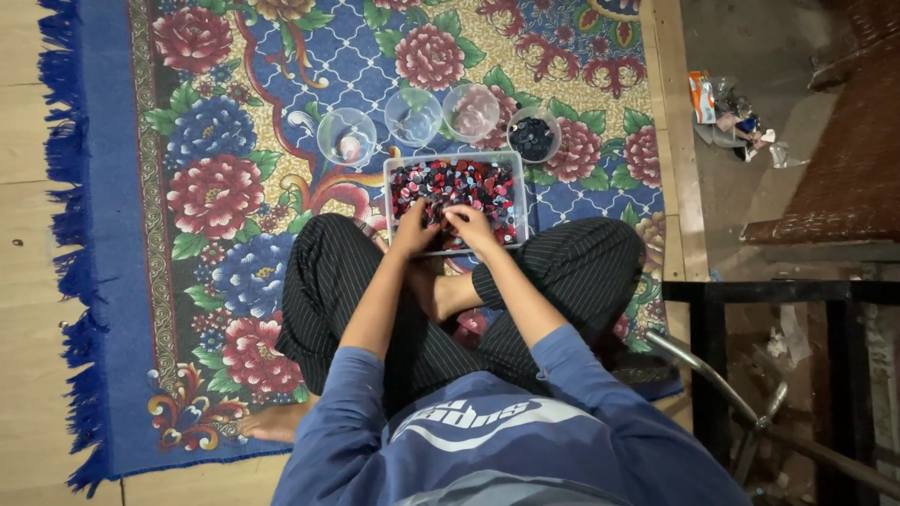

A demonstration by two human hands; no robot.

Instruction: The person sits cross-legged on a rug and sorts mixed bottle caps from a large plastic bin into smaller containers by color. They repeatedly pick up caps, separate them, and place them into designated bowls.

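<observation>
Head view: person sitting cross-legged on a floral rug (pixel 216 187), looking down at both hands.
Tray: clear rectangular tray (pixel 457 201) sitting on the rug just in front of the crossed legs, holding a heap of small red, black and pale pieces (pixel 459 180); kind of piece too small to tell.
Left hand: left hand (pixel 413 230) resting over the tray's near edge, fingers curled down into the pieces; whether pinching 1 cannot be told.
Right hand: right hand (pixel 472 225) lying just beside the left, fingertips drawn together over the pieces, seeming to be pinching something tiny.
Bowls: 4 clear round bowls lining up beyond the tray; first bowl (pixel 346 136), second bowl (pixel 412 115) and third bowl (pixel 471 111) looking almost empty; fourth bowl (pixel 533 134) holding dark pieces.
Surroundings: litter pile (pixel 736 120) lying on the bare floor, well apart to the right.
</observation>
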